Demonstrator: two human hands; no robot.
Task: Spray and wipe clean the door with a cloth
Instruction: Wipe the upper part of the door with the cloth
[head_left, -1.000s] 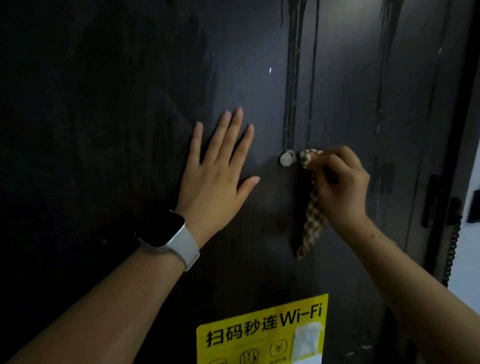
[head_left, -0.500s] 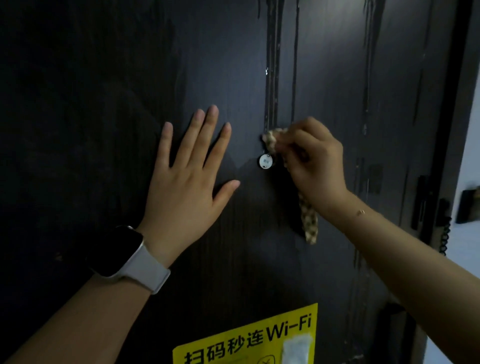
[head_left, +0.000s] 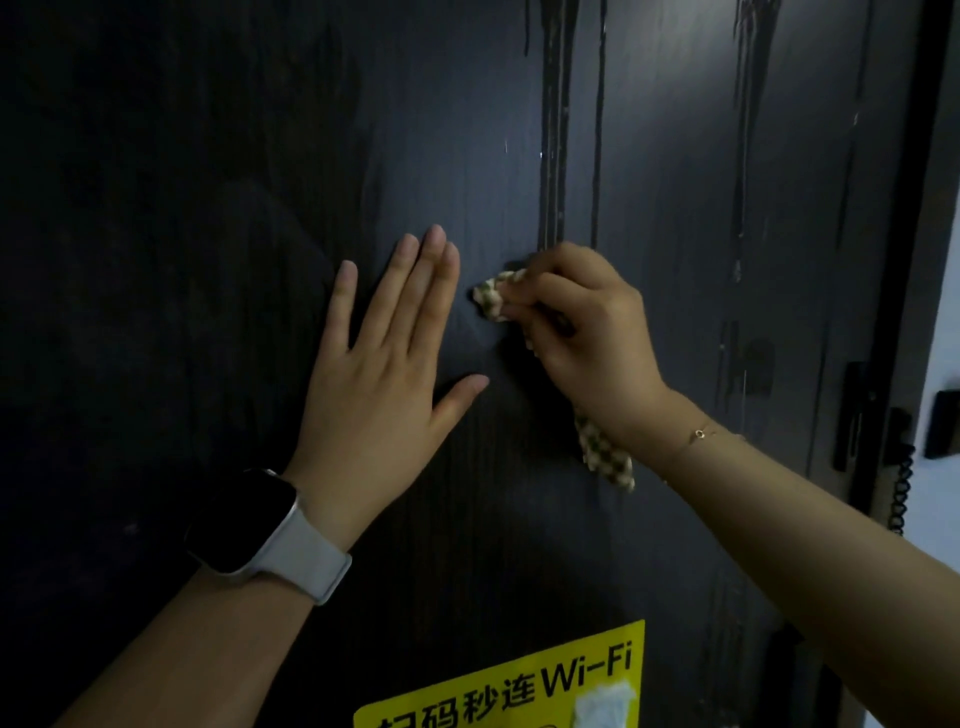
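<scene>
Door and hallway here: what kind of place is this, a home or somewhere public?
Probably the entrance of a flat or rented room. The dark door carries a yellow Wi-Fi sticker for scanning, and lock hardware with a coiled cord sits at its right edge.

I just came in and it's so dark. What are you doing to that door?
A person is wiping the door clean. The right hand grips a checked cloth and presses it against the door, with one end of the cloth hanging down below the wrist. The left hand lies flat on the door beside it, fingers straight. Wet streaks run down the door above the cloth, so there is more to wipe. A yellow Wi-Fi sticker sits lower down.
</scene>
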